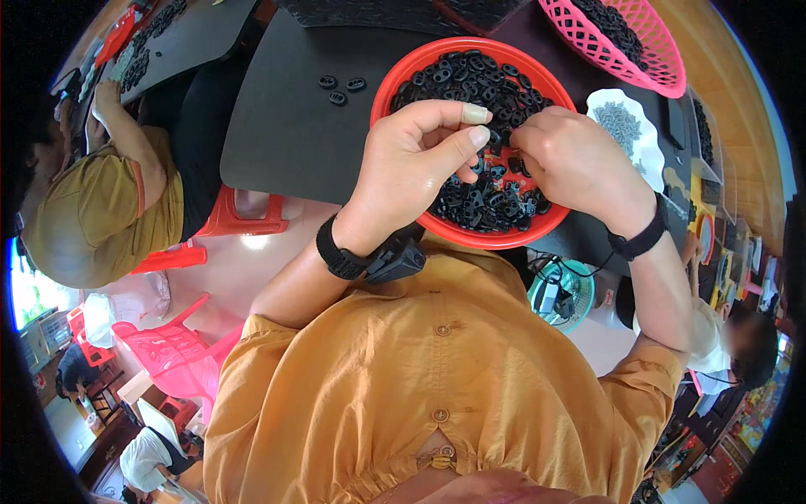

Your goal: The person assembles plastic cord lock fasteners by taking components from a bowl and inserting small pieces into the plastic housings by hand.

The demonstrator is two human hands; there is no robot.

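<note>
A red round basin [388, 77] sits under both my hands, filled with small black oval plastic pieces [470, 71], many with two holes, like cord stoppers. Over its left part is my left hand [411, 155], thumb and index finger pinched together, with a pale covering on the index fingertip. Whatever lies between those fingertips is too small to make out. My right hand [573, 160] bends over the basin's right side, fingers curled together among the black pieces. Its fingertips are partly hidden, so what they pinch cannot be told. Three black oval pieces [337, 98] lie on the dark table [285, 139].
To the right, a white scalloped dish [655, 164] holds small grey pieces. Beyond it stands a pink lattice basket [672, 71] of black parts. A teal basket [582, 315] is below the table edge. A person in mustard clothing [92, 210] works on the left near a red stool [231, 218].
</note>
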